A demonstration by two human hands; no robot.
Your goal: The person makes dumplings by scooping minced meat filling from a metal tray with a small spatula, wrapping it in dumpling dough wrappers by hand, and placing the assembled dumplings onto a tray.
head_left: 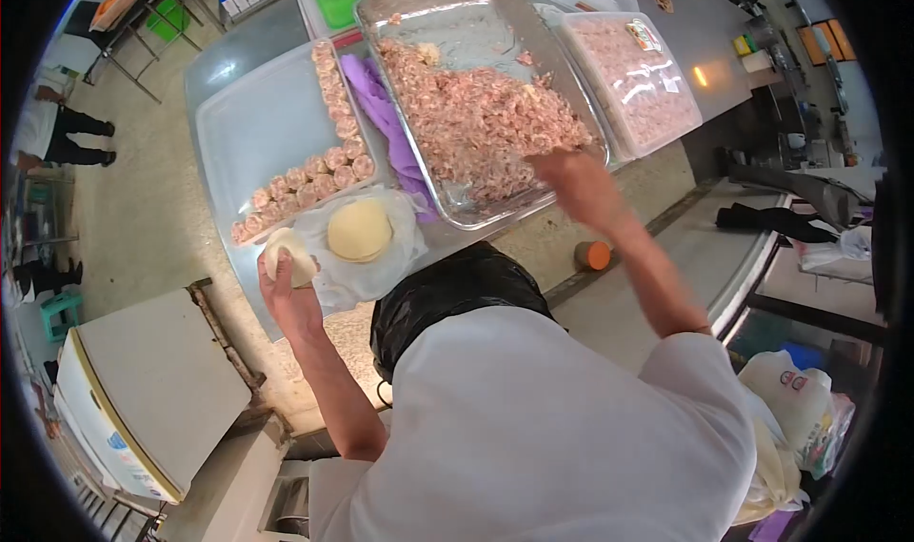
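My left hand holds a round dumpling wrapper near the table's front left edge. Beside it, a stack of pale round wrappers lies on a sheet of white plastic. My right hand is over the near right part of a metal tray of minced meat filling. Motion smears its fingers, and whether they grip a tool does not show. Filled open-topped dumplings line the right and near sides of a translucent tray on the left.
A clear lidded box of pinkish meat stands right of the metal tray. A purple cloth lies between the two trays. A black plastic bag hangs at the table's front, against my body. Another person stands at far left.
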